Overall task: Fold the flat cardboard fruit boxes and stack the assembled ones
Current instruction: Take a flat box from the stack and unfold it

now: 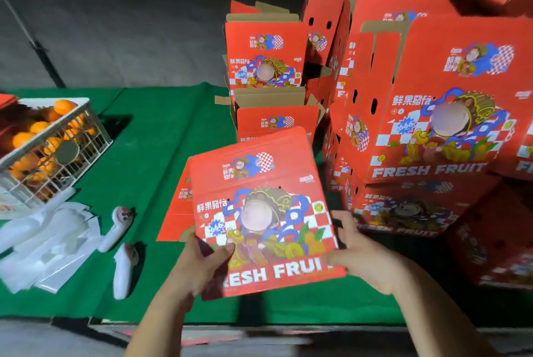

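Note:
I hold a flat red cardboard fruit box (261, 201) printed "FRESH FRUIT" above the green table (161, 131). My left hand (202, 264) grips its lower left edge, thumb on the printed face. My right hand (360, 252) grips its lower right edge. Under it lies another flat red box (176, 212) on the cloth. Assembled red boxes (444, 114) are stacked at the right. More open-topped boxes (265, 53) stand behind the held one.
A white wire crate of oranges (49, 143) sits at the left edge. White plastic bags (49, 244) and two white gloves (122, 267) lie on the cloth in front of it. The table's front edge (230, 325) runs just below my wrists.

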Available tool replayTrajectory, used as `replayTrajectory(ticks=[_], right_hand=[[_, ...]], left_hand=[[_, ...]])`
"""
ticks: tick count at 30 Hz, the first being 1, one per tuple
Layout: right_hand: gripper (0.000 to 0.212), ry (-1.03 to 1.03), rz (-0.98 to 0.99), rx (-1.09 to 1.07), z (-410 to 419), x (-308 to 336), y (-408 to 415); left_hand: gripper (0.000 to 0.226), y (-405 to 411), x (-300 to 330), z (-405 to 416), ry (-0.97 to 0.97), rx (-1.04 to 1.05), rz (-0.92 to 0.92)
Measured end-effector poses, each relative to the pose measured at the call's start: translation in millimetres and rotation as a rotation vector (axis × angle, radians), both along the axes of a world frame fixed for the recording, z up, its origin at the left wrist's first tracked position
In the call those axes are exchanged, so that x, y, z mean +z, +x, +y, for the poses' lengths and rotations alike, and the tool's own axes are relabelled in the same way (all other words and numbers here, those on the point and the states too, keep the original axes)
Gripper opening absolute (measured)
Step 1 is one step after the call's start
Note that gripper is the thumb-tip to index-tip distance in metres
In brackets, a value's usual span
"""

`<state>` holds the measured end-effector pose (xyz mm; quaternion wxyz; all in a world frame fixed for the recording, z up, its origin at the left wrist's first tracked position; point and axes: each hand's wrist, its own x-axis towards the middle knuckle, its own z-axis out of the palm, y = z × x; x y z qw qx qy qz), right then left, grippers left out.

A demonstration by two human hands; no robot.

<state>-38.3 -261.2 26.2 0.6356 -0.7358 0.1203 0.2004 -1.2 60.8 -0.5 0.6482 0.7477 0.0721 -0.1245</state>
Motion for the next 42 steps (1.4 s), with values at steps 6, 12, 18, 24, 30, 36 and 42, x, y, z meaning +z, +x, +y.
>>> replayTrajectory(ticks=[6, 12, 18, 24, 30, 36, 42], right_hand=[[0.062, 0.069, -0.291, -0.321, -1.0, -29.0, 42.7], [0.047, 0.183, -0.359, -0.467, -2.2, -47.0, 116.9], [0.056, 0.132, -0.416, -0.501, -2.2, -73.3, 190.7], [0.056, 0.111, -0.461, -0.486, -0.2, -84.2, 233.9], [0.051, 0.058, -0.429, -0.496, -3.5, -97.5, 230.1], [0.059, 0.08, -0.359, -0.458, -4.2, -125.2, 208.6], [0.056, 0.119, -0.349, -0.494, 1.6, -116.0, 220.7]], left_hand=[[0.041, 42.8, -28.3, -18.1, -0.278, 0.001, -0.161], [0.056, 115.3, -114.7, -30.0, 0.792, -0.192, -0.132], [0.092, 128.6, -152.0, -60.3, 1.288, -0.707, 0.043], [0.093, 47.2, -168.5, -71.4, 1.244, -0.779, -0.072], [0.128, 99.1, -162.1, -1.9, 1.185, 0.044, 0.248], [0.146, 130.5, -158.8, 59.0, 1.006, 0.247, 0.561], [0.074, 121.8, -155.3, 92.2, 0.602, 0.163, 0.376]])
